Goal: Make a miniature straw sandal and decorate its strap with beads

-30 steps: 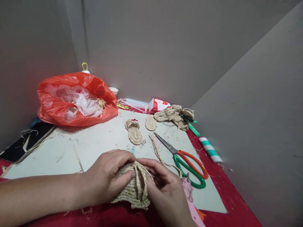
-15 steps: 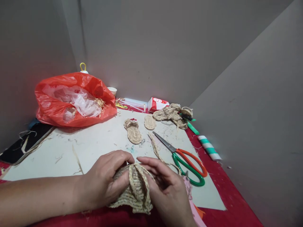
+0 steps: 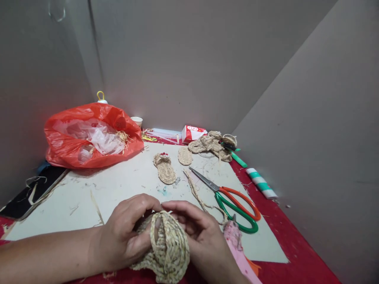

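Both hands are closed around a woven straw piece [image 3: 170,252] made of coiled, braided strands, low in the middle of the view. My left hand [image 3: 127,232] grips its left side, thumb pressed on the braid. My right hand [image 3: 201,236] holds the right side, its fingers curled behind the piece and partly hidden. The fingertips of both hands meet at its top edge. Scissors [image 3: 225,193] with one orange and one green handle lie beyond my right hand. A thin straw braid [image 3: 195,189] stretches along the board beside them.
A red plastic bag [image 3: 94,138] with straw scraps stands at the back left, near a black phone [image 3: 32,193]. On the white board [image 3: 118,185] lie a small straw slipper [image 3: 165,169] and an oval sole [image 3: 185,156]. More woven slippers [image 3: 211,145] sit by a red tissue pack [image 3: 194,133].
The straw piece has turned in my hands, so more of its rounded right side faces me. It also sits a little lower. The camera view has shifted slightly.
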Motion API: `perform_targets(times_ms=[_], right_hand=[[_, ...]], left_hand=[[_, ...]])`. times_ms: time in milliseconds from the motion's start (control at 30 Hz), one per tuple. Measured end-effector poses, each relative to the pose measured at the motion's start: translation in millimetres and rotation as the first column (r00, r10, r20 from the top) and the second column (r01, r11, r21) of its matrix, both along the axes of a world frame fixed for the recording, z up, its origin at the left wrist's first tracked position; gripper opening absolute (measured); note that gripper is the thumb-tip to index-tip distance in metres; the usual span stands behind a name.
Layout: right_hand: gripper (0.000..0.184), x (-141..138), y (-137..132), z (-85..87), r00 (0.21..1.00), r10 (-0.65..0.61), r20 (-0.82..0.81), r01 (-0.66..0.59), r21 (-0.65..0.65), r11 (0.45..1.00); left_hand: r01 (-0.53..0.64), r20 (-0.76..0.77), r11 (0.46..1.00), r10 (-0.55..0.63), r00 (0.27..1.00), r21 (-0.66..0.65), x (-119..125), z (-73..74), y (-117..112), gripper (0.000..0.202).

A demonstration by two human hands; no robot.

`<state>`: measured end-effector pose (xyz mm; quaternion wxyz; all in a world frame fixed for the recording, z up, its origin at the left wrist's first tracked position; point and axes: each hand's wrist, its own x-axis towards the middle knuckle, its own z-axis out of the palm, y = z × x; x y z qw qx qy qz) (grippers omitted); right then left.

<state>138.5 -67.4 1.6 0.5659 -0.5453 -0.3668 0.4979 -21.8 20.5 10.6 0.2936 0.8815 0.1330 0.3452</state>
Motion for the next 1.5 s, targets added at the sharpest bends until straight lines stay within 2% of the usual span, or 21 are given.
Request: perform_targets(times_ms=[133, 267, 400, 467, 533, 600, 667, 867, 1100, 1167, 1267, 1333, 1433, 1500], right_hand=[[0.018, -4, 0, 4.6, 0.998, 0.035, -0.058, -0.036, -0.007, 0.999], [0.014, 0, -2, 8.8, 0.998, 0.06, 0.029, -0.061, 0.027, 0.998], [0.015, 12, -5, 9.9, 0.988, -0.077, 0.136, 0.052, 0.178, 0.983], [0.022, 17, -8, 10.3, 0.966, -0.103, 0.237, 0.035, 0.275, 0.961], [0.036, 18, -9, 10.5, 0.899, -0.089, 0.428, -0.076, 0.354, 0.932], [0.051, 18, -10, 9.6, 0.789, -0.067, 0.611, -0.222, 0.384, 0.896], [0.054, 18, -9, 7.2, 0.697, -0.073, 0.714, -0.318, 0.398, 0.861], [0.027, 16, -2, -0.7, 0.603, -0.266, 0.752, -0.331, 0.539, 0.774], [0.022, 17, -6, -3.6, 0.419, -0.345, 0.84, -0.377, 0.507, 0.776], [0.023, 16, -6, -5.5, 0.393, -0.365, 0.844, -0.363, 0.507, 0.782], [0.026, 14, -8, -9.2, 0.447, -0.352, 0.822, -0.321, 0.515, 0.795], [0.031, 11, -9, -10.9, 0.527, -0.316, 0.789, -0.227, 0.489, 0.842], [0.043, 7, -12, -9.6, 0.645, -0.214, 0.733, -0.099, 0.358, 0.929], [0.047, 4, -13, -5.6, 0.706, -0.136, 0.695, -0.092, 0.281, 0.955]], left_hand=[[0.02, -0.026, 0.999, -0.019, 0.999, 0.043, -3, -3.8, 0, 0.033], [0.045, -0.052, 0.991, -0.039, 0.998, 0.124, -3, -3.9, 2, 0.035], [0.043, 0.025, 0.967, -0.051, 0.998, 0.251, 1, -5.1, 9, 0.026], [0.022, 0.065, 0.957, -0.043, 0.997, 0.29, 3, -7.4, 12, 0.023], [0.022, 0.063, 0.949, -0.044, 0.997, 0.314, 4, -10.3, 14, 0.022], [0.022, 0.055, 0.944, -0.042, 0.998, 0.33, 4, -13.2, 15, 0.022], [0.016, 0.049, 0.94, -0.034, 0.998, 0.341, 4, -16.1, 14, 0.024], [0.033, 0.045, 0.931, -0.053, 0.998, 0.363, 6, -22.7, 11, 0.026], [-0.006, 0.019, 0.931, -0.001, 1.0, 0.365, 9, -20.8, 10, 0.02], [-0.006, 0.023, 0.926, -0.003, 1.0, 0.377, 9, -20.1, 10, 0.019], [-0.001, 0.045, 0.919, -0.018, 0.999, 0.393, 8, -19.9, 11, 0.022], [-0.002, 0.057, 0.921, -0.022, 0.998, 0.389, 7, -19.5, 12, 0.023], [-0.003, 0.062, 0.922, -0.023, 0.998, 0.387, 6, -18.4, 12, 0.017], [0.001, 0.072, 0.918, -0.032, 0.997, 0.396, 5, -18.3, 12, 0.015]])
